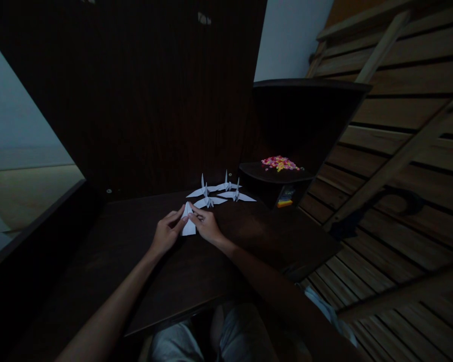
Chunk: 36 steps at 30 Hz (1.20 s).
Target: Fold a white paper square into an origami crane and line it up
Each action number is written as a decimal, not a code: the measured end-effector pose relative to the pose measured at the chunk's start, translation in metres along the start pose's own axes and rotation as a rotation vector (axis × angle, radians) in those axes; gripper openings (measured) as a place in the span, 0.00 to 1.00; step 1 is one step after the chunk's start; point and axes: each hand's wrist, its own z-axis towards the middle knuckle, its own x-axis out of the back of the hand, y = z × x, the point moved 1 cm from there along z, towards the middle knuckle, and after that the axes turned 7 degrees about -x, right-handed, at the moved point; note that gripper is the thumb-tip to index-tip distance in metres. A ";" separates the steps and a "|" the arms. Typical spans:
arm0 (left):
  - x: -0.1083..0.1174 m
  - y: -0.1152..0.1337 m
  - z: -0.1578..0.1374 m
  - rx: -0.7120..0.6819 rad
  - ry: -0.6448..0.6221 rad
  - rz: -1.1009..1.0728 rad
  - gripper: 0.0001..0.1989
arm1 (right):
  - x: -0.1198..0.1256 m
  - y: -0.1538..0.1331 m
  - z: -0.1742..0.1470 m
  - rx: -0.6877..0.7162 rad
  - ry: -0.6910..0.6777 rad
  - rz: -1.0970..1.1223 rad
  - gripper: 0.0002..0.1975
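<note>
A folded piece of white paper (189,229) is held between my two hands just above the dark desk. It narrows to a point at the far end and is wider and flat at the near end. My left hand (167,230) pinches its left edge, thumb on top. From the other side my right hand (207,226) grips the right edge, its thumb also on the paper. Right behind my hands stand several finished white paper cranes (237,195) with spread wings, the closest one (209,202) almost touching my right fingers.
The dark wooden desk (143,291) has a tall back panel (154,100) and a raised left side (33,241). On a small corner shelf (249,171) at right lies a heap of colourful small pieces (280,163). Below it sits a yellow-edged item (285,203). Wooden slats (392,151) rise beyond.
</note>
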 end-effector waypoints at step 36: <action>0.002 -0.007 -0.001 0.010 0.067 0.002 0.28 | 0.000 -0.003 0.001 -0.068 -0.102 0.065 0.30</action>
